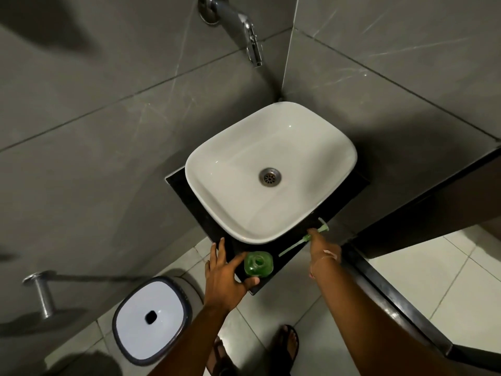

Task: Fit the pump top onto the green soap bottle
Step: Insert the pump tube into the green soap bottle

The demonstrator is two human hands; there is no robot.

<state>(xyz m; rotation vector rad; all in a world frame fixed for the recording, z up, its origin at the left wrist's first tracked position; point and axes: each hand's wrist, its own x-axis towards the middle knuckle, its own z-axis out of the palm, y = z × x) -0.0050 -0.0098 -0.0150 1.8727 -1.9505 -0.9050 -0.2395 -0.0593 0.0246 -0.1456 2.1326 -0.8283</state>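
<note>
Head view, looking steeply down into a grey-tiled bathroom corner. White countertop basin [271, 172] on a black counter slab [291, 257], wall tap [252, 44] above, white-lidded bin [151, 320] on the floor lower left.

Green soap bottle [258, 264] upright on the slab's near edge, just in front of the basin, neck open and uncapped. Pump top [305, 241] lying flat on the slab to the bottle's right, near but apart from it, pale dip tube pointing back toward the bottle, nozzle head at the far end by the basin's corner.

Left hand [225, 278] spread open, fingers splayed over the slab edge, thumb and forefinger bracketing the bottle's left and near sides; contact with the bottle probably light or not yet made, hard to tell at this size. Right hand [322, 251] reaching out, fingertips touching the pump's collar; fingers seemingly not yet closed on it, though the back of the hand hides the underside.

Step in hand, by judgement: picking up the pump. Best done by pinching at the collar, not the thin tube, lifting clear, swinging the tube tip over the open neck, lowering straight down, then twisting the collar while bracing the bottle firmly with the left. Bottle close to the edge, so worth steadying first.
</note>
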